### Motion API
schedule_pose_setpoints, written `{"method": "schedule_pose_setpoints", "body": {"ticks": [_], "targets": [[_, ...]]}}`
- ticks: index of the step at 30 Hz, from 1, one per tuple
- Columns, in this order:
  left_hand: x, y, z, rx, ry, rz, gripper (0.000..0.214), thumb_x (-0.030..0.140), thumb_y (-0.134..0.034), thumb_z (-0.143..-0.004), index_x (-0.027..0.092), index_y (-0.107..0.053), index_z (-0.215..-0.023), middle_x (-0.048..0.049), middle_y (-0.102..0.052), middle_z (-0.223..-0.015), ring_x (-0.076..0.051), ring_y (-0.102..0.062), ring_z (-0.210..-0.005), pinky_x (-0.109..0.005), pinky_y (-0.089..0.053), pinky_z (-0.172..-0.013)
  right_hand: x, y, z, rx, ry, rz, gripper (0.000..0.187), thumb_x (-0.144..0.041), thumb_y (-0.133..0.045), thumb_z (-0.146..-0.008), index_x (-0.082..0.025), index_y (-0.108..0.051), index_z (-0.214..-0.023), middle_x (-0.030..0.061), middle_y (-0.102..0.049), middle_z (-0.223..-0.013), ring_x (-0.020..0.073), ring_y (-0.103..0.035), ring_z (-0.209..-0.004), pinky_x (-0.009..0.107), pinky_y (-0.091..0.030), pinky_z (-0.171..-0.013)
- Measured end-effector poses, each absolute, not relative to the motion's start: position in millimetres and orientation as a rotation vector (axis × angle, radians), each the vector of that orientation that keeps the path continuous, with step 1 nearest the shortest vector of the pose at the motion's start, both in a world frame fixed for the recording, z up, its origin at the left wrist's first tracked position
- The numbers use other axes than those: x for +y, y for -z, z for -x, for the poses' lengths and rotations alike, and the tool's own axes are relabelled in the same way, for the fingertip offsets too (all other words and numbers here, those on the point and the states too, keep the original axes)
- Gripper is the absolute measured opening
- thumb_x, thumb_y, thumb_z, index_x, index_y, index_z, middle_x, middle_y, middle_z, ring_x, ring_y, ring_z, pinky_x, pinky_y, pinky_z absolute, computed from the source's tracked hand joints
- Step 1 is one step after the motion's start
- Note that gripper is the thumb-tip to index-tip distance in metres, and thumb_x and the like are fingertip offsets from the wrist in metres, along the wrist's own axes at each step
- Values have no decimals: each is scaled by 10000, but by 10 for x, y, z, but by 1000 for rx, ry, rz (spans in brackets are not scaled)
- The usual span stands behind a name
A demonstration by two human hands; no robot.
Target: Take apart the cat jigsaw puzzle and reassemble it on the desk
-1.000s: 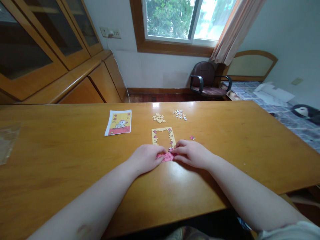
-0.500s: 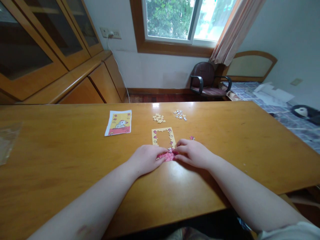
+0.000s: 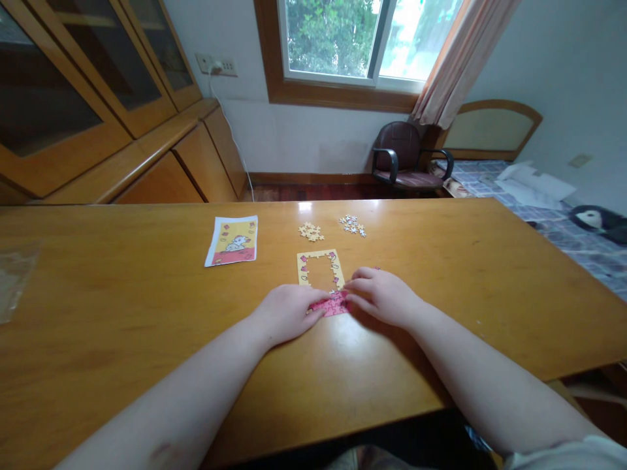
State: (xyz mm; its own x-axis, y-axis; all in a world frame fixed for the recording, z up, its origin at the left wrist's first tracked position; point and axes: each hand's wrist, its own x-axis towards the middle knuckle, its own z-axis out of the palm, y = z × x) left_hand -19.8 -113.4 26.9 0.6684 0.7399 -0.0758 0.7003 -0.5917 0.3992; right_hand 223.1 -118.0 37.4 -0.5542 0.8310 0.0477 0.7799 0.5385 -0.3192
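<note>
Left hand (image 3: 287, 312) lies relaxed, its fingertips (image 3: 313, 305) pressing on the pink jigsaw section (image 3: 332, 304), while the right hand (image 3: 382, 297) has slid back to that section's edge, fingers loosely curled, uncovering more pink. Neither hand visibly grips a piece. The section meets the bottom of the yellow puzzle border (image 3: 318, 255) on the wooden counter (image 3: 122, 294). Farther out lie a printed picture card (image 3: 231, 241), a heap of yellow pieces (image 3: 311, 231) and a heap of pale pieces (image 3: 353, 226).
</note>
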Motion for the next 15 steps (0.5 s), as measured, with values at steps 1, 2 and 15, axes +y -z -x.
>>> {"method": "schedule_pose_setpoints", "body": {"ticks": [1,2,15], "targets": [[-1136,-269,201,1136,-147,-2485,367,374,-476,-915,344,-626,-1249,10,-724,-1133,-216,-677,-969,-309,-496,-784,-1158,-382,-2276,-2513,-311,1481,277,-356,-498,-951,-226,-728,-1036,65,-671,-992,175,-640,-853,270,-465,-764],[-1139,-269,202,1144,-155,-2484,377,366,-479,-913,346,-615,-1264,12,-719,-1145,-218,-675,-980,-315,-498,-796,-1134,-392,-2328,-2420,-230,1610,271,-330,-489,-953,-219,-730,-1009,66,-676,-987,178,-641,-852,270,-459,-754],[-1171,-287,179,1137,-67,-2531,403,396,-422,-933,323,-608,-1283,-36,-734,-1090,-237,-688,-927,-324,-505,-752,-992,-361,-2560,-2162,-216,2122,254,-216,-483,-917,-200,-723,-999,120,-686,-1032,236,-648,-880,303,-446,-710]]}}
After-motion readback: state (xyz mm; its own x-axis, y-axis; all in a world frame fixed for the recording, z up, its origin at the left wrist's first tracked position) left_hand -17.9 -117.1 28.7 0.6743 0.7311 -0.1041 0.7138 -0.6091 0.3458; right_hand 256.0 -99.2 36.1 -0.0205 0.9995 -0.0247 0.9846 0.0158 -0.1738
